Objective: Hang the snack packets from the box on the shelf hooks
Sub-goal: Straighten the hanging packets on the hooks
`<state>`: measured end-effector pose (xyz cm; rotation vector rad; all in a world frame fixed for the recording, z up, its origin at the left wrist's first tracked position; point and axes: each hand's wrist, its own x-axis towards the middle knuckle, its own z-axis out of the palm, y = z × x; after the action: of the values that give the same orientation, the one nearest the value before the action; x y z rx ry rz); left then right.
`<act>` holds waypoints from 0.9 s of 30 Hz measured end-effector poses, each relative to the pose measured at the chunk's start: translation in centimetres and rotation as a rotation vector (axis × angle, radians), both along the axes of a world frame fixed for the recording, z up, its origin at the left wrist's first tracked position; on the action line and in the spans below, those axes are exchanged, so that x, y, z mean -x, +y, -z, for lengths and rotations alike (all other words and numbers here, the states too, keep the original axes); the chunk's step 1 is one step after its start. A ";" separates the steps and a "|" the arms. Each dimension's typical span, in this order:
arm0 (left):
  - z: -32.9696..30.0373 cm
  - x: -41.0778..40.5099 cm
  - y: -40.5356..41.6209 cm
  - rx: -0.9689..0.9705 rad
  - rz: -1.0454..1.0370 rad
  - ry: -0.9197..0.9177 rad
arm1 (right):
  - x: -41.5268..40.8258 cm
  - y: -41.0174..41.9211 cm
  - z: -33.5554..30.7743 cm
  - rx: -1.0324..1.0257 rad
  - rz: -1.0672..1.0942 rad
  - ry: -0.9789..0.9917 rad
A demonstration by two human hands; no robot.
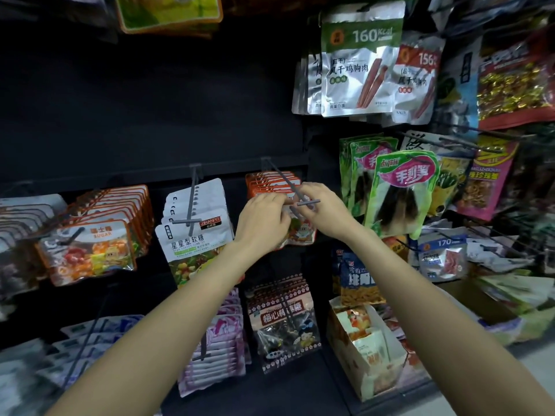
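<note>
An orange-edged snack packet (300, 232) hangs between my hands at the tip of a grey shelf hook (292, 187). My left hand (264, 219) grips its top left part. My right hand (322, 210) pinches its top right corner by the hook's crossbar. Behind it, several like packets (270, 183) hang on the same hook. The open cardboard box (369, 349) with more packets stands on the lower right, below my right forearm.
Neighbouring hooks carry white candy packets (195, 235), orange sugar packets (90, 250) and green packets (399, 190). Lower hooks hold plum candy packets (285, 322) and pink ones (219, 349). More loose packets (492, 256) lie piled at the right.
</note>
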<state>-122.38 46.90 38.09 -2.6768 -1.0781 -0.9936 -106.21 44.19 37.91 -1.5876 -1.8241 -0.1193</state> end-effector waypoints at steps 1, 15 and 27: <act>-0.1 -0.1 0.1 -0.001 -0.005 -0.001 | 0.2 0.0 -0.2 0.023 -0.024 0.000; -0.3 -0.2 1.1 0.115 -0.096 0.150 | 0.2 -0.2 -1.8 0.129 -0.108 -0.028; 0.2 -0.7 0.1 0.072 -0.089 0.168 | -0.5 -0.9 -0.9 0.174 -0.071 -0.083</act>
<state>-121.72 47.02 37.92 -2.6825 -1.2069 -0.7146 -105.66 43.25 38.81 -1.6548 -1.9991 0.0068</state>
